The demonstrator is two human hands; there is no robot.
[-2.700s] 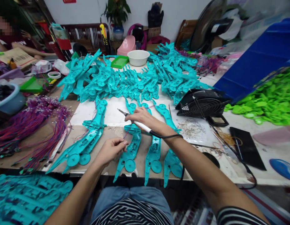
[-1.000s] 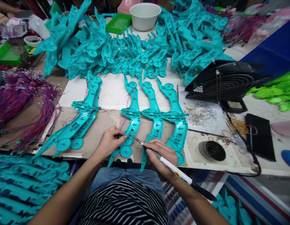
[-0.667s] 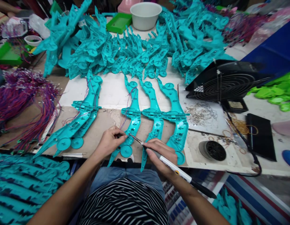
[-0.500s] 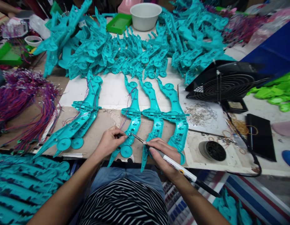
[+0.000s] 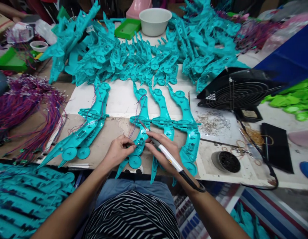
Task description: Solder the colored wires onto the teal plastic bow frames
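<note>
My right hand [image 5: 165,149] grips a soldering iron [image 5: 170,157] with a white handle. The iron's tip points up and left, over the middle of a teal plastic shell [image 5: 143,108] with thin purple-red wires on it. At the lower part of that same shell, my left hand [image 5: 119,151] has its thumb and index finger pinched together. Whatever lies between those fingers is too small to make out. Two similar shells, a nearer one [image 5: 164,113] and a farther one [image 5: 185,109], lie to the right. Left of my hands, a wired teal shell [image 5: 91,114] overlaps another.
Teal shells [image 5: 94,53] are heaped along the back. Bundled wires [image 5: 32,109] lie left. A black fan [image 5: 226,91], a round pot of dark material [image 5: 227,161] and a black box [image 5: 275,146] stand right. A white basin [image 5: 155,23] stands at the back.
The soldering iron's tip has moved up and away from the spot by my left fingers, and its handle is now steeper. My right hand has shifted left. My left hand stays almost in place.
</note>
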